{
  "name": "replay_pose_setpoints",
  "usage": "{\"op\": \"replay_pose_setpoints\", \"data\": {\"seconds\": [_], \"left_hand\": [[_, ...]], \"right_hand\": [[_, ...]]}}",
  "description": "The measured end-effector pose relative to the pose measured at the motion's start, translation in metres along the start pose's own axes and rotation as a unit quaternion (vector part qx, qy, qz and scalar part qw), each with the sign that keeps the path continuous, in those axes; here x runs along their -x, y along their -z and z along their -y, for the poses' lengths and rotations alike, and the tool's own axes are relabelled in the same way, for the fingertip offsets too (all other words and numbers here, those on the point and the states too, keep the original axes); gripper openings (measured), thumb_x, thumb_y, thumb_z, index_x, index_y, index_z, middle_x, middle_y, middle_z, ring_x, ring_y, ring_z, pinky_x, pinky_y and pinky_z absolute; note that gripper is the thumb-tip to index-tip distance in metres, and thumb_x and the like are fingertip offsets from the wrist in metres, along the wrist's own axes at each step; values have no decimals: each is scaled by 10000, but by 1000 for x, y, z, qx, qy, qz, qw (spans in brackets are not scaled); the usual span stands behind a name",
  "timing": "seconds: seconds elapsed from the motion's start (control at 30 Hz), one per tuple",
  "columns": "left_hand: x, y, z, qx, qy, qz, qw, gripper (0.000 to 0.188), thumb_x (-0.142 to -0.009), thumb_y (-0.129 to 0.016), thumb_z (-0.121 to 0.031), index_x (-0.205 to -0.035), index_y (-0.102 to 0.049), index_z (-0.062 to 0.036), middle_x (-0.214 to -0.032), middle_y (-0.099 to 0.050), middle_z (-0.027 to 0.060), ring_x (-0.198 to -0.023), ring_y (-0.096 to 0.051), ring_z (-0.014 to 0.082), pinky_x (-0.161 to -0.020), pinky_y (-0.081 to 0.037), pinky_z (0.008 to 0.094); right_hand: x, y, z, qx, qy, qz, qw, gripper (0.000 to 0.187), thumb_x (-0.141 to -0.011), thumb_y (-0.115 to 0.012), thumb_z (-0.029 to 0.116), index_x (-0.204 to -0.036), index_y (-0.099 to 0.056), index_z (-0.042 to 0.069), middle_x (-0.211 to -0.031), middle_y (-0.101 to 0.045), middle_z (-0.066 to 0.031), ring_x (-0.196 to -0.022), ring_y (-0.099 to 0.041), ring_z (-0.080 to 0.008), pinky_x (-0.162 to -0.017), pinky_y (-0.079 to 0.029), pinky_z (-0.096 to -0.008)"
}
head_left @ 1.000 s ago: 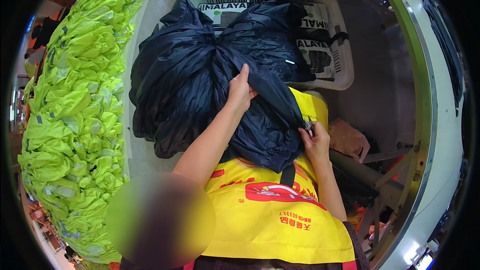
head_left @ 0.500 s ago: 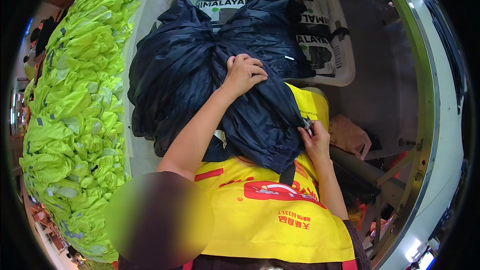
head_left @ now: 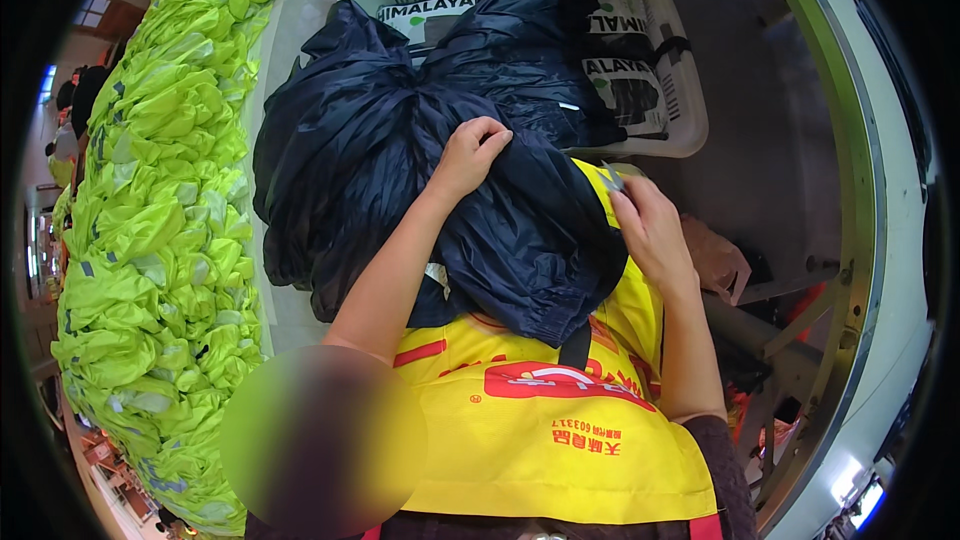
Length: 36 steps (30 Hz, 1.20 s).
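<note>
A dark navy garment (head_left: 345,155) of thin, shiny cloth lies bunched in front of me, and its gathered elastic edge hangs over my yellow apron (head_left: 560,485). My left hand (head_left: 470,155) is closed on a fold of the garment near its middle, thumb and fingers pinching the cloth. Just off the garment's right side, my right hand (head_left: 655,230) holds small metal thread snips (head_left: 610,178), whose blades point up and to the left. The palm hides most of the snips' body.
A long heap of bright yellow-green garments (head_left: 160,270) lines the left side. Beyond the navy cloth stands a white plastic basket (head_left: 690,110) with printed packages and dark cloth in it. A metal frame (head_left: 850,270) runs down the right, with a brown bag (head_left: 712,258) lower beside it.
My right hand has moved up and slightly right, away from the garment's edge, with the snips now showing. My left hand has shifted slightly and still grips the cloth.
</note>
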<state>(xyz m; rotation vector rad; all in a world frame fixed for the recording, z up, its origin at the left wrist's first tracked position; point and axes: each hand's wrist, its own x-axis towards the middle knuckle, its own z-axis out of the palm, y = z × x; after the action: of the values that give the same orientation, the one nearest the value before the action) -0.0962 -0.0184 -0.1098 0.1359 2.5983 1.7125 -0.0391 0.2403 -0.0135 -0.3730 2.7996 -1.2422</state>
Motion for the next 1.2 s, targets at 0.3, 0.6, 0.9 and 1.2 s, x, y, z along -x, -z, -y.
{"op": "replay_pose_setpoints", "data": {"seconds": [0.3, 0.6, 0.9, 1.2], "left_hand": [[1, -5, 12, 77, 9, -47, 996, 139, -869, -577, -137, -839, -597, -3, -836, -571, 15, -742, -525, 83, -687, -419, 209], [0, -9, 5, -23, -91, -80, 992, 114, -821, -618, -117, -827, -595, -5, -914, -532, 79, -876, -526, 181, -763, -423, 260], [6, 3, 8, 6, -74, -113, 991, 165, -866, -565, -158, -876, -583, 5, -1007, -523, 88, -935, -523, 189, -821, -411, 263], [93, 90, -7, 441, 133, -327, 825, 171, -898, -516, -194, -792, -548, -64, -774, -561, 33, -716, -570, 137, -686, -507, 294]], "right_hand": [[-59, -65, 15, 167, 65, 85, 980, 244, -851, -563, 263, -892, -516, 27, -834, -594, -190, -761, -595, -363, -640, -482, -430], [-77, -86, 3, 226, 159, 40, 960, 195, -846, -570, 228, -829, -528, 39, -754, -607, -149, -639, -626, -304, -542, -500, -383], [-69, -73, -13, 135, 92, -40, 986, 233, -871, -535, 255, -877, -558, 23, -760, -617, -172, -692, -624, -309, -583, -493, -381], [42, 8, -15, -274, -23, 238, 932, 529, -606, -837, 317, -918, -492, 65, -888, -585, -38, -709, -471, -112, -631, -407, -249]]}}
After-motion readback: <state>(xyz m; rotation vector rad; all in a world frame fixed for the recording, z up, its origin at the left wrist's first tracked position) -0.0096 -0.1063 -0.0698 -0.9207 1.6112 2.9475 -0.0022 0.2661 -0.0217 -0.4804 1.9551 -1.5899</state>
